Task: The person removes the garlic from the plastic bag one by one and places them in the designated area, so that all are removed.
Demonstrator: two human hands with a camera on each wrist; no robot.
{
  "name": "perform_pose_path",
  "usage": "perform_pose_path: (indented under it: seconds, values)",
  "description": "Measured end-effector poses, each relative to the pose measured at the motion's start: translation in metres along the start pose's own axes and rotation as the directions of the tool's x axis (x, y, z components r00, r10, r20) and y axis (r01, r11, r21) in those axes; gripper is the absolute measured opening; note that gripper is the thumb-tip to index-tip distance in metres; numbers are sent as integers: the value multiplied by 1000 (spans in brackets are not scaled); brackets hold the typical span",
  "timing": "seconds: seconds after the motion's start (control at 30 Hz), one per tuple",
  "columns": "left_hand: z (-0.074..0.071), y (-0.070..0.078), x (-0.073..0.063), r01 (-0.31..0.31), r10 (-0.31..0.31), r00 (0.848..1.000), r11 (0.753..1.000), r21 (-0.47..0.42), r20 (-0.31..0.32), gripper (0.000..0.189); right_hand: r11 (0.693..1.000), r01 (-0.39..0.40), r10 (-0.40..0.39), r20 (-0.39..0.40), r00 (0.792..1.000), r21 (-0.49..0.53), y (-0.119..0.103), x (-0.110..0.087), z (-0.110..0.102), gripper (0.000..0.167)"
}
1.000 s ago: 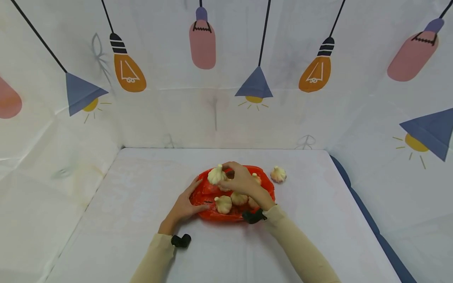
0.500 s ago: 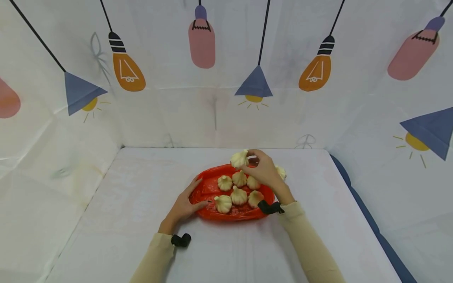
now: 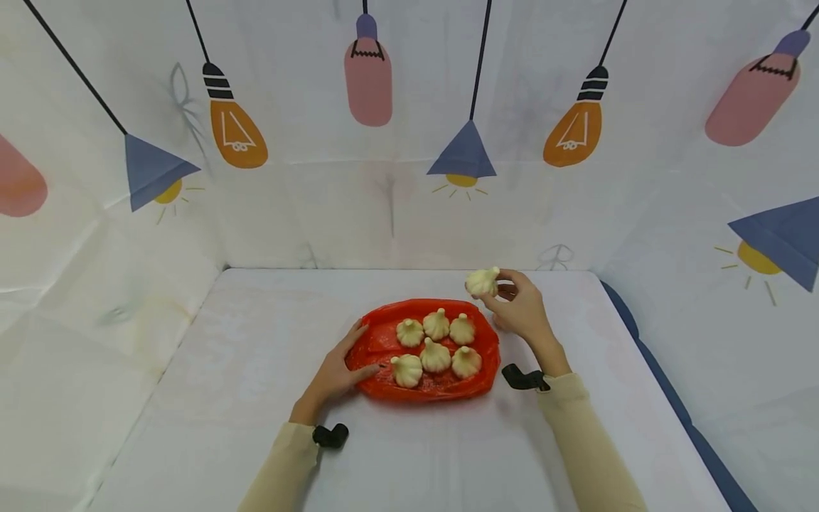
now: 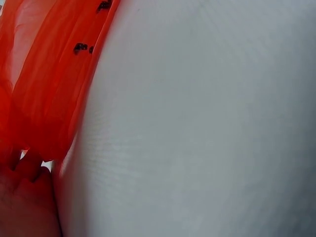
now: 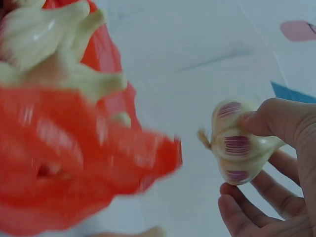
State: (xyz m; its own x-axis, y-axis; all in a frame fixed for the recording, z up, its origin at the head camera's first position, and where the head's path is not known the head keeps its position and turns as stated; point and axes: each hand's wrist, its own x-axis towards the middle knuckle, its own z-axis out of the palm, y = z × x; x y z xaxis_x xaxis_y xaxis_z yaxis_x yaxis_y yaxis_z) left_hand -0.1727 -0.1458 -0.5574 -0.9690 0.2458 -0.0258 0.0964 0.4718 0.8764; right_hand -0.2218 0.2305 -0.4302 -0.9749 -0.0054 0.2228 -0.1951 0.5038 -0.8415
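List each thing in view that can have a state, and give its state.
Left hand: holding the red bag's left edge.
Right hand: pinching a garlic bulb between thumb and fingers.
Held garlic bulb: whole, held apart from the bag.
Red plastic bag: spread open, with garlic in it.
Six garlic bulbs: lying in the bag in two rows of three.
Printed backdrop: creased in places.

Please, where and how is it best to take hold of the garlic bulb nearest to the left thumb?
I would pinch the round body of this garlic bulb from above, on its near and far sides: the left hand is close on its left, another garlic bulb close on its right.
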Motion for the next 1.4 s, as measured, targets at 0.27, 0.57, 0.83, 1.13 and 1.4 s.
perform_pose_path:
  seconds: [0.27, 0.57, 0.83, 1.13, 1.4]
  values:
    - [0, 0, 2, -5, 5, 1000, 1000, 1, -6, 92, 998, -21, 15, -108, 994, -51, 28, 0, -24, 53]
    - [-1, 1, 4, 2, -2, 1000, 1000, 2, -14, 90, 989, -86, 65, -165, 984, -121, 54, -3, -42, 55]
    - [0, -1, 1, 28, -28, 1000, 1000, -4, -8, 91, 980, -136, 110, -177, 978, -146, 75, -10, -52, 54]
    - [-1, 0, 4, -12, 12, 1000, 1000, -2, -7, 92, 966, -157, 121, -176, 977, -205, 92, -17, -59, 56]
    - [-1, 3, 2, 11, -11, 1000, 1000, -23, 0, 91, 959, -152, 114, -163, 980, -239, 106, -20, -59, 56]
